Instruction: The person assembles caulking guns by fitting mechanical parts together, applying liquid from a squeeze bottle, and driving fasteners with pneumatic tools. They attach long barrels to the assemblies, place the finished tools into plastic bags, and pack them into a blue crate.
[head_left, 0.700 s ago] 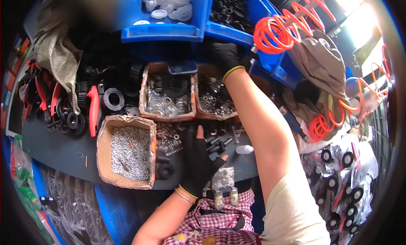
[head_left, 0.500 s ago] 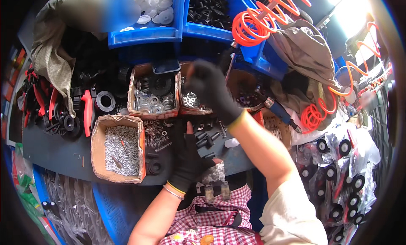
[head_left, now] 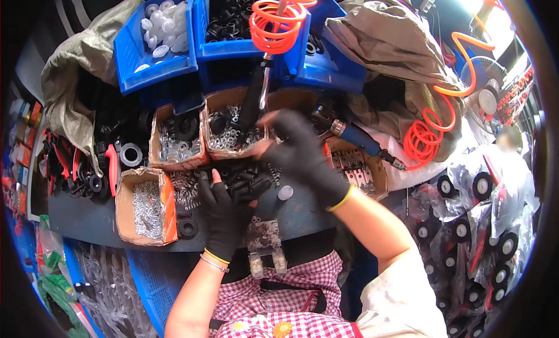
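Note:
My left hand [head_left: 224,215], in a black glove with bare fingertips, reaches over a pile of black plastic parts [head_left: 247,183]. Its index finger is stretched out and its thumb stands apart; anything under the palm is hidden. My right hand [head_left: 303,157], gloved alike, is blurred beside a hanging black driver [head_left: 253,102]. Its fingertips come close to the tool's lower end, but contact cannot be made out. Behind the hands are a cardboard box of nuts [head_left: 233,125] and a box of washers [head_left: 177,143]. A worn metal fixture [head_left: 265,239] sits at the bench's near edge.
A box of small screws [head_left: 148,207] stands left, with red-handled parts [head_left: 64,157] beyond it. Blue bins [head_left: 157,76] line the back. An orange coiled hose [head_left: 276,29] hangs above the driver. Right are a blue air tool [head_left: 364,141], a box of metal brackets [head_left: 355,169] and bagged wheels [head_left: 466,233].
The view has shifted, moving the scene leftward. My right hand has come back from over the nut box to its right side. The driver now hangs in front of that box, its hose stretched lower.

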A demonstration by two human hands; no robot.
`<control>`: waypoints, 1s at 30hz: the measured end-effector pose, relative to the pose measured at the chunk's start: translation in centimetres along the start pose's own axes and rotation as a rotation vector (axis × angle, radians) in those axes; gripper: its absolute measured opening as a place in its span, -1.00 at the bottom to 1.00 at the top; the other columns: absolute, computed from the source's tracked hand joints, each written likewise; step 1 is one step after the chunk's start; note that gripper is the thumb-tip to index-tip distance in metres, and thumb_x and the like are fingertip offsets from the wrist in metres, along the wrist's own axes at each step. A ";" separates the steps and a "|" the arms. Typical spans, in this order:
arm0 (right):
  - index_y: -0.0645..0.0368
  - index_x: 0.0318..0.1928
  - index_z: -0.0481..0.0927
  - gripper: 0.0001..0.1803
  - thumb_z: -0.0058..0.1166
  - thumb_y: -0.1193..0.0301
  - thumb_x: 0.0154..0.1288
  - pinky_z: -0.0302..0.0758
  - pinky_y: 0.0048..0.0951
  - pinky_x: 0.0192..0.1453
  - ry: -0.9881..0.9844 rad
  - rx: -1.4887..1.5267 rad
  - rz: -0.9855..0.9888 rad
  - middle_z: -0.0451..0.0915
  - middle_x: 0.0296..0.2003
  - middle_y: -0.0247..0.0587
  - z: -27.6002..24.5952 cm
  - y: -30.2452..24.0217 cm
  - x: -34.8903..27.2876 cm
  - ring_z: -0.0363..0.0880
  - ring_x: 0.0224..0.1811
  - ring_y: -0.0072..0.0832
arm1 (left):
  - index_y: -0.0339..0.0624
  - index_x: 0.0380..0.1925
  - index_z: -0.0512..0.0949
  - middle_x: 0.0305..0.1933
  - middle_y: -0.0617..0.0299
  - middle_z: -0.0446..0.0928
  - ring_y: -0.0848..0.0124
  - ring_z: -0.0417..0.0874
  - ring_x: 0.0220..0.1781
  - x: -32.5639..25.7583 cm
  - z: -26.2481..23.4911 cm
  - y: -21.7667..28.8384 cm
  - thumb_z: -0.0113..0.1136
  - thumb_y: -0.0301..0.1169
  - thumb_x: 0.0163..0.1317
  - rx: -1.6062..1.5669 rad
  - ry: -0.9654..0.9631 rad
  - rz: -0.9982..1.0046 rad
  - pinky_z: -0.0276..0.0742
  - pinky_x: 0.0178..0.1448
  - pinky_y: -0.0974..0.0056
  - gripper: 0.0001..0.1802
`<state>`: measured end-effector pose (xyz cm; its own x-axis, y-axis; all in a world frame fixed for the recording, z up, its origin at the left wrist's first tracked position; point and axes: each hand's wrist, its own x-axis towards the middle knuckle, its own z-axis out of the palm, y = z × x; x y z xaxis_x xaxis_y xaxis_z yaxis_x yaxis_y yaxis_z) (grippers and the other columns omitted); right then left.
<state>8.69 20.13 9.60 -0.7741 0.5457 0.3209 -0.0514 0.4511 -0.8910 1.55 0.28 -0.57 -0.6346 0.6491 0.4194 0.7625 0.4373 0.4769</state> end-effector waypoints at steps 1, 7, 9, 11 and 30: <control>0.16 0.08 0.52 -0.57 0.28 0.39 0.21 0.57 -0.36 -0.01 0.138 0.302 0.176 0.59 -0.18 -0.24 -2.6 0.3 1.5 0.63 -0.19 -0.39 | -0.37 0.44 -0.04 0.42 -0.36 0.03 -0.25 0.07 0.46 0.3 -1.1 0.4 0.57 -0.16 -0.19 0.045 -0.035 -0.013 0.13 0.47 -0.16 0.28; 0.27 0.09 0.48 -0.62 0.18 0.37 0.33 0.56 -0.28 0.00 0.364 -0.454 -0.080 0.64 -0.15 -0.04 -14.4 7.2 4.9 0.66 -0.10 -0.25 | -0.28 0.41 0.16 0.43 -0.23 0.12 -0.19 0.13 0.46 5.8 -4.6 6.1 0.47 -0.21 -0.14 0.173 -0.043 0.259 0.13 0.47 -0.15 0.08; 0.26 0.08 0.50 -0.62 0.19 0.35 0.32 0.55 -0.24 0.01 0.418 -0.635 -0.029 0.63 -0.10 0.05 -15.0 7.9 6.0 0.65 -0.05 -0.15 | -0.28 0.38 0.23 0.37 -0.18 0.23 -0.15 0.22 0.42 10.3 -4.1 8.9 0.44 -0.22 -0.10 0.089 -0.035 0.428 0.17 0.46 -0.12 0.00; 0.25 0.06 0.53 -0.62 0.21 0.33 0.30 0.55 -0.21 0.02 0.464 -0.814 0.013 0.62 -0.05 0.14 -15.8 8.5 8.6 0.64 -0.01 -0.05 | -0.26 0.32 0.33 0.26 -0.09 0.38 -0.07 0.36 0.35 15.3 -2.8 11.7 0.40 -0.25 -0.05 0.022 0.037 0.663 0.22 0.45 -0.07 -0.13; 0.19 0.19 0.52 -0.32 0.17 -0.04 0.23 0.34 -0.11 0.36 -0.078 -0.854 -0.104 0.56 0.09 0.15 -16.8 15.9 19.2 0.51 0.19 -0.03 | 0.04 -0.22 0.59 -0.34 0.15 0.65 0.07 0.66 -0.16 37.6 4.5 15.8 0.42 -0.22 -0.12 0.214 0.405 0.858 0.46 0.10 0.03 -0.61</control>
<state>3.57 49.65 6.99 -0.8344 0.4365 0.3365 0.3434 0.8893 -0.3020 -9.72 34.38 19.21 0.1831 0.5540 0.8121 0.9674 0.0453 -0.2490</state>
